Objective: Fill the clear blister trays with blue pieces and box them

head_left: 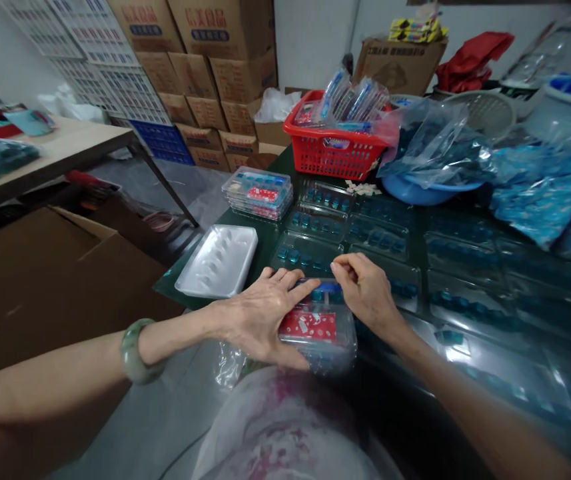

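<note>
A clear plastic box (342, 337) with a red patterned packet (310, 325) and blue pieces inside lies at the near edge of the table. My left hand (260, 317) spans it from the left, thumb at the near side and fingers over the far part, gripping it. At the box's far right corner my right hand (365, 290) is closed in a pinch; whatever its fingertips hold, if anything, is hidden. Just beyond are open clear trays (310, 250) with blue pieces in a row. To the left sits a white tray (218, 260) with moulded hollows.
Filled clear boxes (260, 193) are stacked at the table's left edge. Behind stand a red basket (332, 157) of packages and a blue basin (420, 190) with plastic bags. More clear trays (470, 307) cover the right side. An open carton (65, 280) is on the left.
</note>
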Available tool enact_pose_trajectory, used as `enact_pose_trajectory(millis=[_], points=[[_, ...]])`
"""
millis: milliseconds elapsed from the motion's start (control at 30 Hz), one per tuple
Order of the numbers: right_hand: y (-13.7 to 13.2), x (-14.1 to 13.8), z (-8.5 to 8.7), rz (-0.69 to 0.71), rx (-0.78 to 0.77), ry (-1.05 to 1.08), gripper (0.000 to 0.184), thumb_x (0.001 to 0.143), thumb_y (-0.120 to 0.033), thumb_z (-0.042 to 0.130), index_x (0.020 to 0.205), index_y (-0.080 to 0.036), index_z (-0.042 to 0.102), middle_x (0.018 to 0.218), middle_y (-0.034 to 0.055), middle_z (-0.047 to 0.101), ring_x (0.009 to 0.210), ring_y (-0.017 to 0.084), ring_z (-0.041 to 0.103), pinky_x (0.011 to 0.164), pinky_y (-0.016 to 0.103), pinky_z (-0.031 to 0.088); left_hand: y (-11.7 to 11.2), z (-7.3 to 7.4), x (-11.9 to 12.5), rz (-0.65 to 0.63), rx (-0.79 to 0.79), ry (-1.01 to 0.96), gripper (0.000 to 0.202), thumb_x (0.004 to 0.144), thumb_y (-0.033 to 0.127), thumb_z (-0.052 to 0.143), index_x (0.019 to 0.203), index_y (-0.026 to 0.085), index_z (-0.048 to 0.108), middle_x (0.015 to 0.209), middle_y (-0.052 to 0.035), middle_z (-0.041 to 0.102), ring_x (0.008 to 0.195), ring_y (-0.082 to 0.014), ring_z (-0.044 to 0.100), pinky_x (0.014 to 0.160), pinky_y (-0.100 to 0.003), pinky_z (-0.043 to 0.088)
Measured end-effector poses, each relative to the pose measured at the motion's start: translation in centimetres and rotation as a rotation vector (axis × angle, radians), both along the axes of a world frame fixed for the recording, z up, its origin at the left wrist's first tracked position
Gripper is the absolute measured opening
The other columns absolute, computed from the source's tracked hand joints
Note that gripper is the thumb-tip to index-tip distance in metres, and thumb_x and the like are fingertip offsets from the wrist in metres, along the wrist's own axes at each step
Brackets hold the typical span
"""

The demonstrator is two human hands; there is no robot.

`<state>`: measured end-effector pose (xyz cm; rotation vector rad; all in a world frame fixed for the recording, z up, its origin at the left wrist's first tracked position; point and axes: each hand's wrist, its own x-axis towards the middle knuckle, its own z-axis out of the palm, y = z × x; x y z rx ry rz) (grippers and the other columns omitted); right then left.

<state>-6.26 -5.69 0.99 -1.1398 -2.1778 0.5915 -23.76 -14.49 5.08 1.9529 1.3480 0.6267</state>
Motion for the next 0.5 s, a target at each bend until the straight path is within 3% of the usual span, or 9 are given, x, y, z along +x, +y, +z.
enact_pose_trajectory(millis=[167, 267, 500], points=[[-0.7, 2.8, 1.5, -0.077, -0.095, 0.290, 0.022, 0.084, -0.030, 0.038, 0.096, -0.019, 0.053, 0.083, 0.0026, 0.057, 0.071, 0.013, 0.053, 0.062, 0.024, 0.041, 0.9, 1.0, -1.3, -0.092, -0.040, 0.105, 0.086, 0.053, 0.041, 0.069, 0.128, 0.024, 0.031, 0.127, -0.0101, 0.039, 0.114, -0.0333, 0.032, 0.095, -0.047, 0.021], [-3.1, 4.6, 2.1, -0.079, -0.083, 0.292, 0.019, 0.083, -0.027, 0.041, 0.096, -0.020, 0.053, 0.084, 0.0027, 0.056, 0.073, 0.014, 0.053, 0.063, 0.025, 0.042, 1.4, 1.6, -2.0, -0.158, -0.046, 0.159, 0.089, 0.058, 0.041, 0.066, 0.132, 0.023, 0.021, 0.132, -0.0085, 0.032, 0.116, -0.0294, 0.031, 0.095, -0.043, 0.025], [-8.3, 4.3, -0.6, 0.269, 0.276, 0.078, 0.029, 0.075, -0.025, 0.054, 0.103, -0.019, 0.055, 0.103, 0.0089, 0.051, 0.096, 0.024, 0.045, 0.079, 0.039, 0.037, 0.7, 3.6, -3.5, -0.160, -0.004, 0.065, 0.083, 0.063, 0.037, 0.063, 0.132, 0.022, 0.018, 0.132, -0.0060, 0.034, 0.114, -0.0254, 0.037, 0.095, -0.037, 0.031]])
